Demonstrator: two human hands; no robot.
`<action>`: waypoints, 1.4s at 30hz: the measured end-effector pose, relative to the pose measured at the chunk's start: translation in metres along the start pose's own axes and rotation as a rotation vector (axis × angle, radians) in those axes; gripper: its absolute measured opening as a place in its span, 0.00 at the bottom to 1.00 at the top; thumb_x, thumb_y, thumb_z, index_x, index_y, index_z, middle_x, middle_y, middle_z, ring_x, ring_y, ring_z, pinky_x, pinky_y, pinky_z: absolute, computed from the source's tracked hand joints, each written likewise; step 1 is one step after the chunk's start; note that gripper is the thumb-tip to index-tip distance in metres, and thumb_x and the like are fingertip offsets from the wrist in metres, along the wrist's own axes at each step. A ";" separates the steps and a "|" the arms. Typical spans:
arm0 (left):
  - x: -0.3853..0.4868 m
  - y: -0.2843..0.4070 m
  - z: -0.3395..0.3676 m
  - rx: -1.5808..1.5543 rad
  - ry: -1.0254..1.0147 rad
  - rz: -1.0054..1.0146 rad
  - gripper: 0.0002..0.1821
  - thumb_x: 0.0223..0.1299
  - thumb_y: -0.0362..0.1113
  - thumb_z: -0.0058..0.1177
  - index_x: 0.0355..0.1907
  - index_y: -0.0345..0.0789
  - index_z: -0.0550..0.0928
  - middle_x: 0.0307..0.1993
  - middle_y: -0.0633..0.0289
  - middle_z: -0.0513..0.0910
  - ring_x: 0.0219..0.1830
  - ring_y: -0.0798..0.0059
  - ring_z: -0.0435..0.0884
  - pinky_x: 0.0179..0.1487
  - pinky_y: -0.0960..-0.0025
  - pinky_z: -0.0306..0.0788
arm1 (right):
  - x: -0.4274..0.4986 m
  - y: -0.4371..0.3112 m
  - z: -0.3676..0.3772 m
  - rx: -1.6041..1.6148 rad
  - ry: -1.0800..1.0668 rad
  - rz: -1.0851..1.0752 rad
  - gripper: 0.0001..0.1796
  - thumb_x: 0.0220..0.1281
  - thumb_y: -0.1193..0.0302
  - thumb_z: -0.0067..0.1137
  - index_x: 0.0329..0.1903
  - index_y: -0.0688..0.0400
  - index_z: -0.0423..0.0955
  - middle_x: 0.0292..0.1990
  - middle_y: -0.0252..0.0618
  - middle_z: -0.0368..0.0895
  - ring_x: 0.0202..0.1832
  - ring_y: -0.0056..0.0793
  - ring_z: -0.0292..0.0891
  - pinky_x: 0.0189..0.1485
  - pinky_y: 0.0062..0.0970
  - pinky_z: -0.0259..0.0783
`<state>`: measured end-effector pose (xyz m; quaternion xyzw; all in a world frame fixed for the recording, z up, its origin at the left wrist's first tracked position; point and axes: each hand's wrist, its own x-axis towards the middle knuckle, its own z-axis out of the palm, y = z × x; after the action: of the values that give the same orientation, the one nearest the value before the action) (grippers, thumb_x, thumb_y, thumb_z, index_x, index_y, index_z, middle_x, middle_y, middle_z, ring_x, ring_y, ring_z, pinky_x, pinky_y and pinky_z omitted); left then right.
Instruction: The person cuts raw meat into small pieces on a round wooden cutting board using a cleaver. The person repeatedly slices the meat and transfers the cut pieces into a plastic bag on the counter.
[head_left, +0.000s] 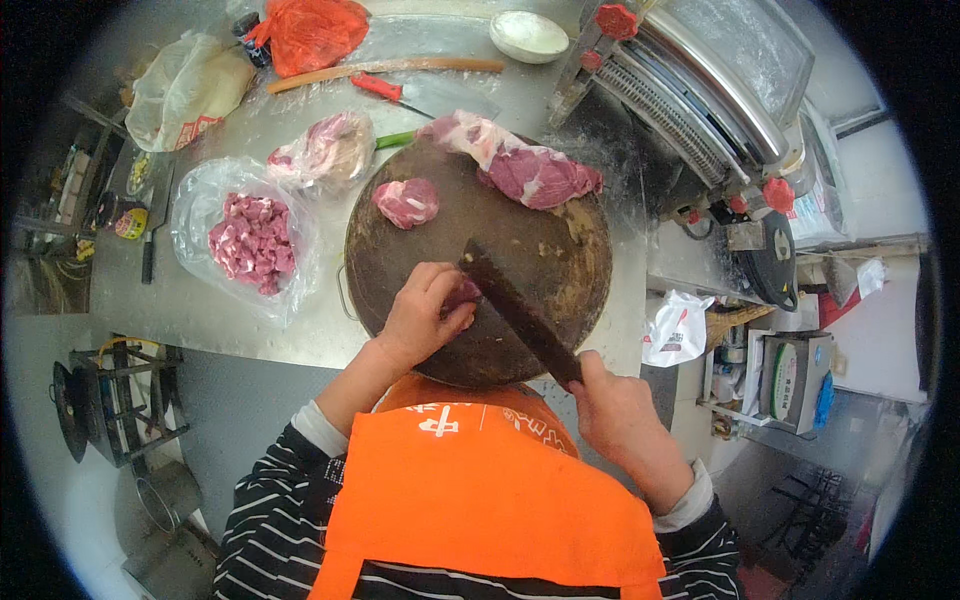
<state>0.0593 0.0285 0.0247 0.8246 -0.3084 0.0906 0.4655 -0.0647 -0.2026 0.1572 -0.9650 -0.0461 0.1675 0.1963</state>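
Observation:
My left hand (431, 311) grips a small piece of raw meat (459, 294) on a round wooden chopping block (487, 352). In my right hand (615, 409) is the handle end of a dark cleaver (521, 319), its blade slanting up and left beside the held meat. Another small chunk of meat (406, 202) lies at the block's upper left. Across the block's far edge rests a large cut of raw meat (536, 169). Left of the block, an open clear plastic bag (195, 240) contains diced meat (253, 241).
Wrapped meat (326, 150) sits beyond the diced meat. Farther back are a red-handled knife (379, 86), a wooden stick (390, 69), a red plastic bag (319, 34) and a white bowl (529, 37). A metal roller machine (682, 97) stands at the back right. Another knife (150, 247) lies left.

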 end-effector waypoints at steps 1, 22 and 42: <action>-0.003 -0.005 0.003 0.008 -0.019 0.019 0.16 0.44 0.27 0.66 0.39 0.31 0.78 0.40 0.50 0.79 0.43 0.49 0.78 0.47 0.57 0.74 | 0.001 0.000 0.003 0.003 -0.004 -0.013 0.13 0.62 0.73 0.55 0.43 0.60 0.60 0.23 0.55 0.78 0.27 0.60 0.77 0.29 0.52 0.70; -0.007 0.003 -0.006 0.013 0.097 0.007 0.18 0.45 0.33 0.69 0.40 0.34 0.80 0.43 0.53 0.79 0.46 0.54 0.78 0.49 0.58 0.73 | -0.013 0.014 -0.004 -0.030 -0.046 0.160 0.15 0.61 0.72 0.55 0.44 0.60 0.59 0.23 0.55 0.78 0.29 0.59 0.78 0.30 0.51 0.72; -0.010 -0.019 0.004 -0.023 -0.015 0.035 0.13 0.40 0.30 0.68 0.32 0.34 0.82 0.33 0.55 0.80 0.38 0.56 0.78 0.42 0.60 0.74 | 0.057 -0.020 0.018 -0.055 -0.088 0.039 0.14 0.59 0.75 0.54 0.44 0.62 0.60 0.26 0.57 0.80 0.32 0.60 0.79 0.35 0.52 0.73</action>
<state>0.0621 0.0363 0.0050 0.8143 -0.3273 0.0889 0.4710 -0.0173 -0.1687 0.1325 -0.9625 -0.0407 0.2121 0.1641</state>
